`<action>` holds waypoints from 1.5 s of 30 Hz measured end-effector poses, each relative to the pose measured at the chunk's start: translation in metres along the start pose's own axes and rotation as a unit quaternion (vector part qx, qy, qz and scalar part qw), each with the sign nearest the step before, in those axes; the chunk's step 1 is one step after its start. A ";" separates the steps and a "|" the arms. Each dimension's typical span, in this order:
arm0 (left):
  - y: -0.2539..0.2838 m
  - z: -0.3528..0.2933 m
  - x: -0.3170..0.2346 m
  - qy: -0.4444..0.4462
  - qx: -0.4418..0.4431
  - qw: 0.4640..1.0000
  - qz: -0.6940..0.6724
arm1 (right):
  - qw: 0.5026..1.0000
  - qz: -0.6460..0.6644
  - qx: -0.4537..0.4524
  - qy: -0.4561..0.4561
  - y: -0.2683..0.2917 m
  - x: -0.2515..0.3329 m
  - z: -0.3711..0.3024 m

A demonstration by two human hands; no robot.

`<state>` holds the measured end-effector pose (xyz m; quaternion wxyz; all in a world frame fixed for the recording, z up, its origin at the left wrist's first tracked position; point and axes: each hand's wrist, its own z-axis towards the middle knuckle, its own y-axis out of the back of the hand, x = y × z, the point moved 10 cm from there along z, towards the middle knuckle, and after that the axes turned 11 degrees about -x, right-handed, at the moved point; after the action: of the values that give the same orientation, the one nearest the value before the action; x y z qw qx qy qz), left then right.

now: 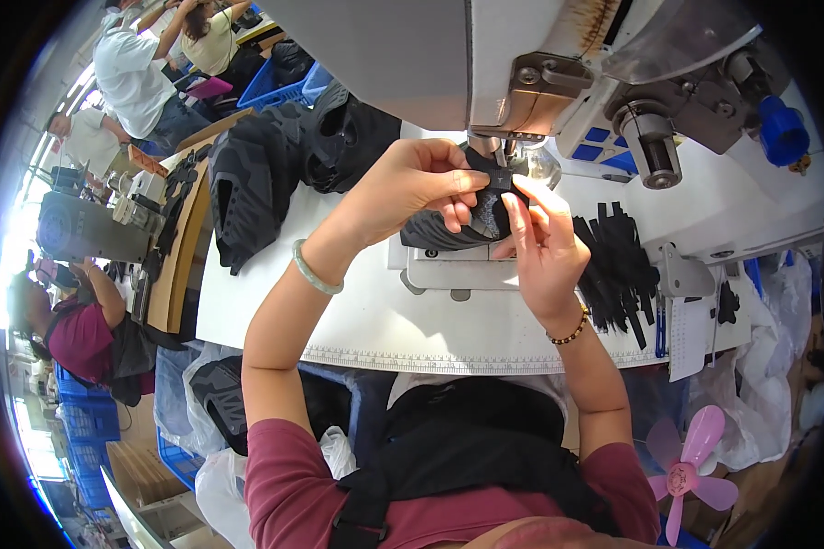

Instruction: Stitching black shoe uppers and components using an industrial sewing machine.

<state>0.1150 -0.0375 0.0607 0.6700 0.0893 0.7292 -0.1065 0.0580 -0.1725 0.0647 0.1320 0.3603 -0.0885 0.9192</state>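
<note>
Left hand [421,188] and right hand [549,242] pinch one grey-patterned black fabric piece [492,218]; one white metal sewing machine [403,55] stands just beyond their fingertips [470,181].

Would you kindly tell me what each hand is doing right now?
Left hand: closed, pinching the black fabric piece.
Right hand: closed, holding the same piece's right side.

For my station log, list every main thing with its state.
Black fabric piece: held, partly hidden
Left hand: pinching it
Right hand: gripping it
Sewing machine: cannot tell if running
Black strips: piled loosely
Dark fabric pieces: heaped
Pink fan: cannot tell if spinning
</note>
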 end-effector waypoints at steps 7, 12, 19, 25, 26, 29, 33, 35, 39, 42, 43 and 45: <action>-0.001 -0.003 0.001 0.014 0.022 0.999 -0.034 | 0.999 -0.035 0.015 0.035 -0.007 0.008 0.002; -0.004 -0.002 0.003 0.007 0.046 0.998 -0.038 | 0.998 -0.065 0.003 0.007 -0.002 0.013 0.000; -0.005 -0.003 0.003 0.032 0.058 0.998 0.008 | 0.998 -0.064 0.021 -0.008 -0.004 0.015 0.002; -0.004 -0.007 -0.001 0.017 0.047 0.998 0.049 | 0.997 -0.049 0.039 -0.043 -0.006 0.010 -0.002; -0.008 -0.006 0.000 0.021 0.054 0.997 0.048 | 0.996 -0.059 0.042 -0.044 -0.003 0.009 -0.002; -0.010 0.003 0.004 0.042 0.032 0.998 0.033 | 0.997 -0.071 0.024 -0.022 0.003 0.004 0.000; 0.009 -0.003 -0.002 0.045 -0.032 0.997 0.046 | 1.000 -0.012 0.028 -0.001 -0.010 0.008 -0.007; 0.006 0.000 -0.003 0.028 -0.026 0.999 0.034 | 0.999 0.018 0.028 0.007 -0.007 0.007 -0.009; 0.000 0.001 0.001 0.027 -0.015 0.999 0.036 | 0.999 0.016 0.045 0.022 -0.002 0.008 -0.010; -0.001 0.000 0.001 0.016 -0.017 0.999 0.038 | 0.999 0.002 0.038 0.025 0.000 0.012 -0.010; -0.002 -0.001 0.000 0.012 -0.016 0.999 0.037 | 0.998 -0.018 0.042 0.032 0.000 0.014 -0.009; -0.002 -0.002 -0.001 0.007 -0.014 0.999 0.045 | 0.997 -0.037 0.050 0.037 0.000 0.017 -0.009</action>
<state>0.1128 -0.0388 0.0621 0.6704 0.1133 0.7304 -0.0650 0.0403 -0.1669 0.0693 0.1510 0.3357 -0.0239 0.9295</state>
